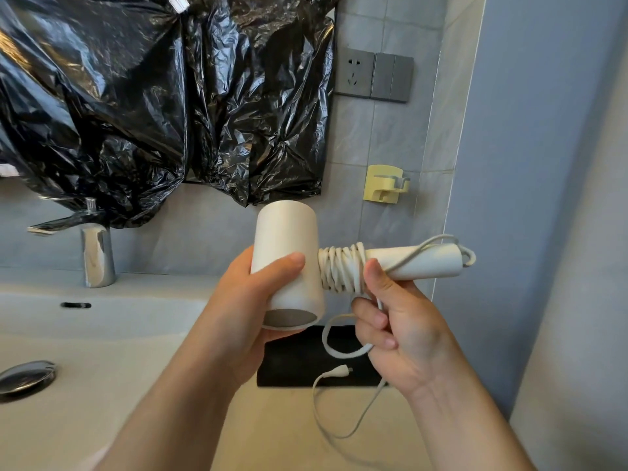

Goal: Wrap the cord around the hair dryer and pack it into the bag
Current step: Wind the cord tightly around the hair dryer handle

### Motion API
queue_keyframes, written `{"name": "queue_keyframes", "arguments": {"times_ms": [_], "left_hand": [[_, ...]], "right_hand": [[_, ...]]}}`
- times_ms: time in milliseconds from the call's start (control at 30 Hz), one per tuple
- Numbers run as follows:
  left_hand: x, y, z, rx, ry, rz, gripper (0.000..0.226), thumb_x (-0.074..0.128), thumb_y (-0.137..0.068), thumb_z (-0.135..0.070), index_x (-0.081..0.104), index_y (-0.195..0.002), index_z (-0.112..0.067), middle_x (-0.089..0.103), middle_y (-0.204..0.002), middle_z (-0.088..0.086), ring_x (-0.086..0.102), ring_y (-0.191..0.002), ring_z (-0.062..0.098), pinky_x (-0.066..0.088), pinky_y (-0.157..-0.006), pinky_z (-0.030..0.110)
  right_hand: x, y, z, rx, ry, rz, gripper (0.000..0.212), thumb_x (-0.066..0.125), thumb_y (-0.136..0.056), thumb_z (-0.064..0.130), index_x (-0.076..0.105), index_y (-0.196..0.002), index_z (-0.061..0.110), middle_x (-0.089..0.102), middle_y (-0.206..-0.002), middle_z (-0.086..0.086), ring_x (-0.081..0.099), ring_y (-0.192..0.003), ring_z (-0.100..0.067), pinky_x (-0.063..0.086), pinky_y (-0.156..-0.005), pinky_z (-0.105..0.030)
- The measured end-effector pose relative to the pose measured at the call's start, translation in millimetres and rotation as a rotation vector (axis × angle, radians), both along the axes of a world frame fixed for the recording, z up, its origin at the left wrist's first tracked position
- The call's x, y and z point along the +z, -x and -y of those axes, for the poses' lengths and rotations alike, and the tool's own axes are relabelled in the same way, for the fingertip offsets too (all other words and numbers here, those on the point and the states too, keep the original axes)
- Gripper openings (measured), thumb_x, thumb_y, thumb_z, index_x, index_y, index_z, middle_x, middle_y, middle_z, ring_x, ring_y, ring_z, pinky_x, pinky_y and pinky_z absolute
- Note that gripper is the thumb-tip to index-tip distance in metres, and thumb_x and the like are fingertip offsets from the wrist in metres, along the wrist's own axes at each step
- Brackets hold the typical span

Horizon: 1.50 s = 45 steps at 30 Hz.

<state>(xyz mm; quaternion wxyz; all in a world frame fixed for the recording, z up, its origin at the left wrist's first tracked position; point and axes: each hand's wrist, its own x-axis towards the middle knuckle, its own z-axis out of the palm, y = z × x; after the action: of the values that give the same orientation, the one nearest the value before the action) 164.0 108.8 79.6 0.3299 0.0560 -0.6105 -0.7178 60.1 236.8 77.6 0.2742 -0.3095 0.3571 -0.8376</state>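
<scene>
— Left hand point(238, 314)?
— Wrapped around the barrel of the white plastic hair dryer point(289, 263), held above the pale bench point(278, 433).
— Right hand point(401, 334)?
— Pinching the white cord point(341, 270), coiled round the dryer's handle; plug point(339, 372) dangling below the dryer, before a black bag point(292, 365).

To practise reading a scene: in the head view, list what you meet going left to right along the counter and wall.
Sink drain → chrome faucet → hair dryer → yellow wall holder.
</scene>
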Motion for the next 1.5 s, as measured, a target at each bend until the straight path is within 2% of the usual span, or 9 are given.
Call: {"name": "queue_keyframes", "arguments": {"times_ms": [333, 567, 700, 833, 933, 1000, 1133, 1300, 1500], "left_hand": [[5, 1, -7, 0.058, -0.21, 0.066, 0.023, 0.065, -0.084, -0.034, 0.066, -0.098, -0.016, 0.068, -0.076, 0.007, 0.064, -0.071, 0.023, 0.053, -0.064, 0.035], [5, -3, -4, -0.033, -0.211, 0.133, 0.056, 0.071, -0.06, -0.044, 0.067, -0.106, -0.013, 0.071, -0.07, 0.008, 0.07, -0.06, 0.022, 0.057, -0.057, 0.039], [1, -2, -1, -0.121, -0.205, 0.059, 0.061, 0.065, -0.068, -0.049, 0.065, -0.115, -0.009, 0.072, -0.084, 0.014, 0.072, -0.068, 0.026, 0.058, -0.057, 0.043], [-5, -2, 6, -0.096, 0.4, -0.074, 0.073, 0.071, -0.063, -0.047, 0.054, -0.132, -0.034, 0.068, -0.117, -0.01, 0.065, -0.105, 0.008, 0.057, -0.08, 0.03], [-14, 7, 15, 0.376, 0.897, 0.063, 0.118, 0.079, -0.042, -0.066, 0.023, -0.145, -0.051, 0.032, -0.155, -0.025, 0.024, -0.144, -0.006, 0.029, -0.113, 0.028], [-15, 9, 12, 0.498, 0.971, -0.087, 0.108, 0.077, -0.044, -0.069, 0.028, -0.14, -0.052, 0.03, -0.148, -0.033, 0.024, -0.145, -0.003, 0.026, -0.114, 0.025], [-17, 9, 4, 0.519, 0.715, -0.271, 0.072, 0.082, -0.047, -0.051, 0.057, -0.114, -0.043, 0.065, -0.109, -0.025, 0.062, -0.101, -0.004, 0.048, -0.081, 0.012], [-17, 9, 19, 0.354, 0.154, -0.297, 0.052, 0.079, -0.053, -0.048, 0.071, -0.1, -0.028, 0.075, -0.095, 0.003, 0.07, -0.087, 0.028, 0.056, -0.077, 0.059], [-19, 13, 13, 0.256, 0.0, -0.251, 0.054, 0.072, -0.057, -0.054, 0.069, -0.097, -0.02, 0.069, -0.088, 0.01, 0.066, -0.078, 0.026, 0.054, -0.066, 0.043]], "right_hand": [[-9, 5, 4, -0.017, -0.096, -0.058, 0.021, 0.066, -0.071, 0.015, 0.063, -0.092, 0.017, 0.052, -0.06, 0.008, 0.028, -0.039, -0.002, 0.018, -0.029, -0.012], [-3, 17, -14, -0.021, -0.198, -0.263, 0.024, 0.066, -0.074, 0.016, 0.065, -0.096, 0.006, 0.051, -0.054, 0.006, 0.028, -0.036, -0.001, 0.021, -0.029, -0.011], [-3, 20, -11, -0.055, -0.149, -0.132, 0.018, 0.067, -0.071, 0.017, 0.064, -0.088, 0.011, 0.051, -0.057, 0.004, 0.028, -0.033, -0.001, 0.017, -0.027, -0.012], [-2, 27, -8, 0.02, -0.004, 0.134, 0.011, 0.063, -0.076, 0.024, 0.063, -0.084, 0.016, 0.051, -0.066, 0.001, 0.029, -0.028, -0.002, 0.018, -0.022, -0.011], [-1, 29, -8, 0.031, -0.024, 0.184, 0.015, 0.063, -0.076, 0.028, 0.06, -0.083, 0.016, 0.049, -0.065, 0.0, 0.029, -0.025, -0.002, 0.018, -0.021, -0.01], [-1, 25, -6, 0.045, -0.076, 0.178, 0.017, 0.065, -0.074, 0.03, 0.06, -0.083, 0.016, 0.053, -0.067, -0.003, 0.029, -0.025, -0.002, 0.017, -0.021, -0.01], [-3, 18, -3, 0.034, -0.169, 0.036, 0.027, 0.062, -0.075, 0.036, 0.065, -0.094, 0.017, 0.069, -0.078, -0.01, 0.026, -0.032, -0.001, 0.015, -0.026, -0.01], [-2, 11, -5, 0.096, -0.141, -0.098, 0.043, 0.058, -0.08, 0.026, 0.059, -0.115, 0.0, 0.069, -0.108, -0.023, 0.034, -0.04, -0.005, 0.023, -0.032, -0.013], [-10, 17, -3, 0.239, -0.049, -0.138, 0.047, 0.08, -0.067, 0.028, 0.062, -0.104, 0.005, 0.066, -0.09, -0.013, 0.042, -0.044, -0.009, 0.032, -0.034, -0.016]]}}
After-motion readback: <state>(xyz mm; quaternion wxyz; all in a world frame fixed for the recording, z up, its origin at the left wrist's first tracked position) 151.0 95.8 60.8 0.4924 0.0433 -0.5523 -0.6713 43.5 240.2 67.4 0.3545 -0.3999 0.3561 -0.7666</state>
